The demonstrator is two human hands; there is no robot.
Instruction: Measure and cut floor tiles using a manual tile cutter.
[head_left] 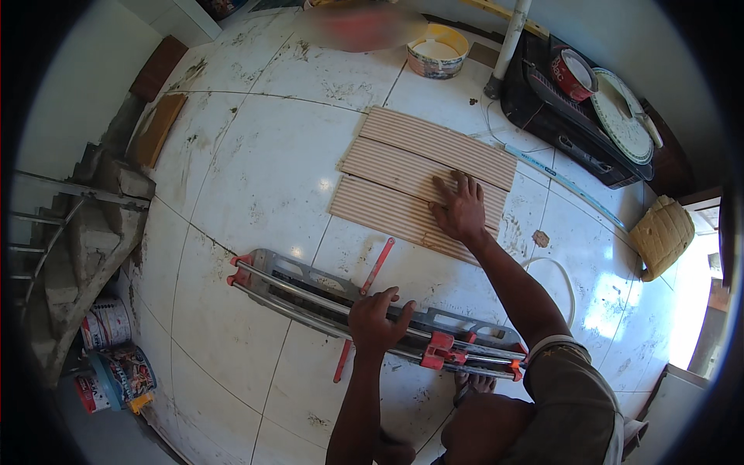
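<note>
Tiles (422, 174), three ribbed beige strips, lie side by side flat on the white floor (256, 178) just beyond the cutter (372, 310), the long manual rail tool that serves here as the landmark. As far as can be judged, the strips are already cut to width and set out, while none sits on the cutter's bed now, so any further cutting has yet to start. The right hand (461, 208) rests flat on the strip nearest the cutter, fingers spread wide and palm down, pressing or about to draw it; it grips nothing. The left hand (376, 318) lies on the cutter's rails near the middle, fingers curled loosely over the bars; whether it truly clasps them I cannot tell. A red handle (364, 306) runs slantwise across the cutter under that hand, and the red carriage (442, 353) sits toward the cutter's right end. Beyond the tiles, far from the cutter, stands a round tub (438, 50); to the cutter's far right lies a black case (573, 124) with a white plate (620, 116) on it; left of the cutter, paint cans (108, 349) stand beneath rough concrete steps (85, 232).
</note>
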